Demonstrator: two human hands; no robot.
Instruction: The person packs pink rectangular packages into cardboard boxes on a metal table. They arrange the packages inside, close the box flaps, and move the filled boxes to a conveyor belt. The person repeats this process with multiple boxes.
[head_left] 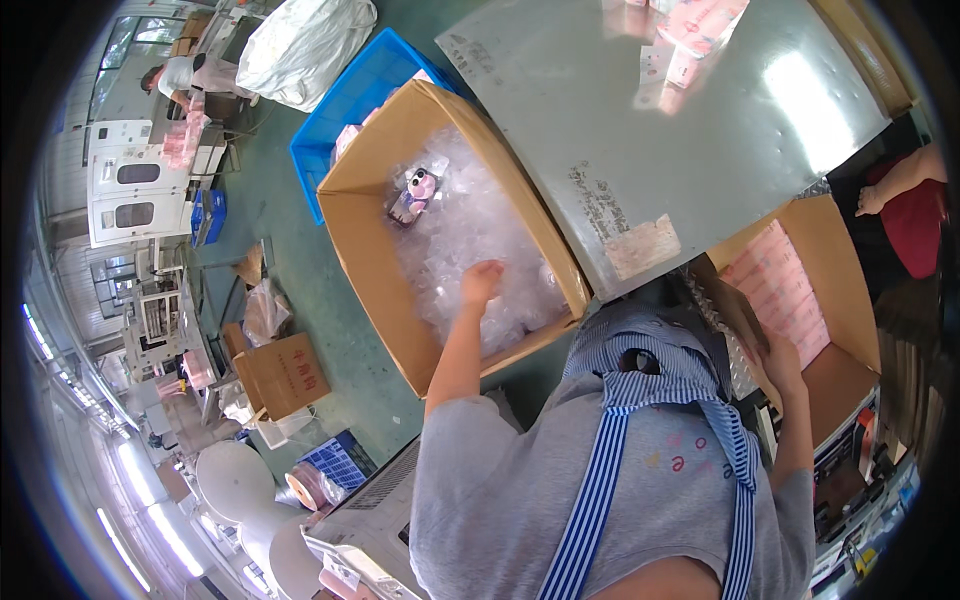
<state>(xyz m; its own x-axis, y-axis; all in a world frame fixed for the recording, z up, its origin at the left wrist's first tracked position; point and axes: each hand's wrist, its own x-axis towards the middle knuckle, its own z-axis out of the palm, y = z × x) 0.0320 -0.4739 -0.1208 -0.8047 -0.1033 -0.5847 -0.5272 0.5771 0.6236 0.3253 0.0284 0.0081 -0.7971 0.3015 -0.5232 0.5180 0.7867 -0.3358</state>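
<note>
The left hand (481, 281) reaches down into the big open cardboard box (365, 235) on the left of the scene. Its fingers are curled together into the heap of clear plastic packets (470, 240) that fills the box; whether the grip has closed on any one packet cannot be told, since the fingertips are sunk among them. The packets are far too many and too see-through to count. One stands out, lying toward the far side of the heap: a packet with a small pink and dark toy figure (415, 192) inside.

The right hand (780, 362) is on the right, near the body, with the fingers wrapped over the brown flap of a second cardboard box (850, 290); the grip looks clamped on that flap, though the fingertips are hidden behind it. This box holds a block of pink packets (785, 290), stacked tight, the number not countable.

Between the two boxes, on the far side, stands a grey metal table (640, 120), carrying a few pink-and-white packs (690, 30) at its far edge. So two cardboard boxes are at hand, one on each side.

Farther left, a blue plastic crate (350, 100) sits just beyond the first box, with a white sack (300, 45) beyond it. A smaller closed carton (285, 375) stands on the green floor (300, 260), near left. Another person's arm (900, 180) shows at the far right.
</note>
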